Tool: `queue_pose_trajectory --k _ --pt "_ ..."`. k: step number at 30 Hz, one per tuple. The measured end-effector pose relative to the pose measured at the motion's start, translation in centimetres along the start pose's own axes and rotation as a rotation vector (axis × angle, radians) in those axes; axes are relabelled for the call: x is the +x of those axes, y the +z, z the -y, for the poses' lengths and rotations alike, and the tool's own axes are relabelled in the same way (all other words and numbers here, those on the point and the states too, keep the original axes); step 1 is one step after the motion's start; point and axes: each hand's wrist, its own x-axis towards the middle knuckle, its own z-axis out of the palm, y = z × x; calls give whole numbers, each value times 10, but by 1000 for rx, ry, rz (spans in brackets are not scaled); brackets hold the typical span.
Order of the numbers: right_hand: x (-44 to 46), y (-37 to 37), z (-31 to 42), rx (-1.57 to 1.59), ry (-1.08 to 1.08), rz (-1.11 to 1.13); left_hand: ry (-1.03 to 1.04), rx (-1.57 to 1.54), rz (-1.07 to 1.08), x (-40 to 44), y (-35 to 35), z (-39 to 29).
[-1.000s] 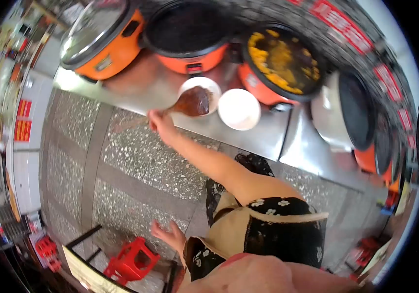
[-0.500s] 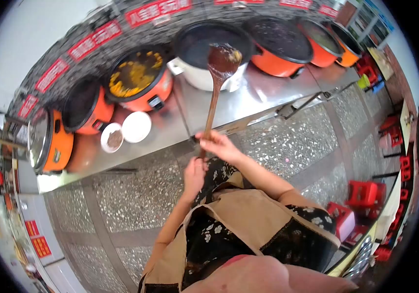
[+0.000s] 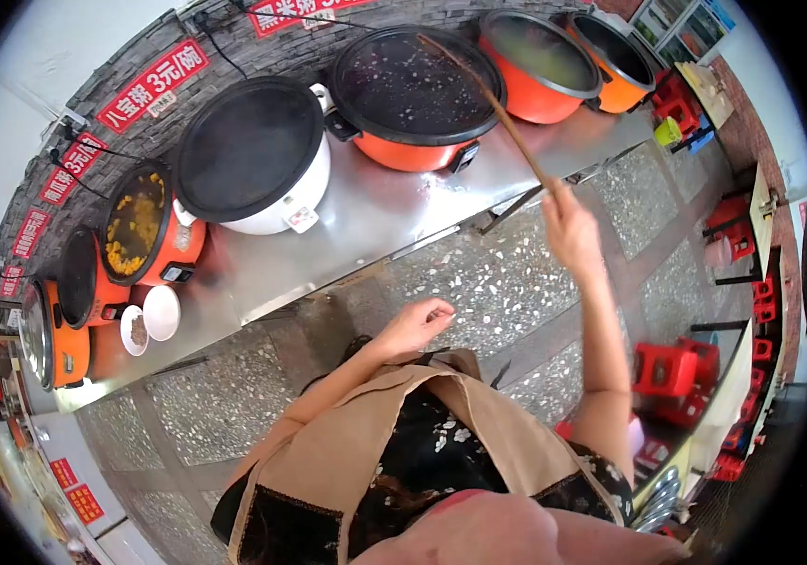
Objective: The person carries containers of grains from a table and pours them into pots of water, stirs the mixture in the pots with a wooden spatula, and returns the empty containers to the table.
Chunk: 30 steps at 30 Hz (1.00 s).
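Observation:
My right hand (image 3: 573, 226) grips the lower end of a long-handled wooden spoon (image 3: 507, 122). Its handle slants up and left over an orange cooker (image 3: 408, 153) of dark, speckled liquid. The spoon's broad head does not show; it seems to be down in the liquid near the far rim. Loosely curled in front of my waist, my left hand (image 3: 415, 328) is off the spoon and empty. To the left of that cooker stands a large white cooker (image 3: 262, 218) with a dark round top surface.
More orange cookers line the steel counter (image 3: 366, 226), one with yellow pieces (image 3: 136, 226) in it. Two white bowls (image 3: 161, 314) sit at its left. Red price signs (image 3: 152, 83) and cables are on the brick wall. Red stools (image 3: 664, 369) stand at the right.
My left hand has let go of the spoon. The spoon, held up before the white cooker earlier, is now over the orange one in my right hand. The view has shifted right.

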Motion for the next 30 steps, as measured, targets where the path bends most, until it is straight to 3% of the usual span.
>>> queue_pose_trajectory --k 3,7,12,18,22,24,28,30 --pt "91 -72 -14 -431 -52 64 -95 28 -62 37 -13 -18" --pt "140 -69 -10 -610 -262 37 -82 56 -227 36 -44 24" --pt "203 -56 -15 -868 -315 337 -102 -25 -338 85 -74 23" --pt "242 -27 -12 -933 -374 575 -99 -55 -440 126 -115 -8" --pt "259 -15 -33 -762 -557 670 -87 -98 -515 144 -112 -19" --pt "252 -7 -45 -709 -694 615 -112 -108 -565 145 -108 -25" --pt "221 6 -55 -459 -570 580 -122 -163 -742 149 -95 -33" --pt "213 21 -61 -420 -615 596 -132 -192 -787 153 -82 -30"
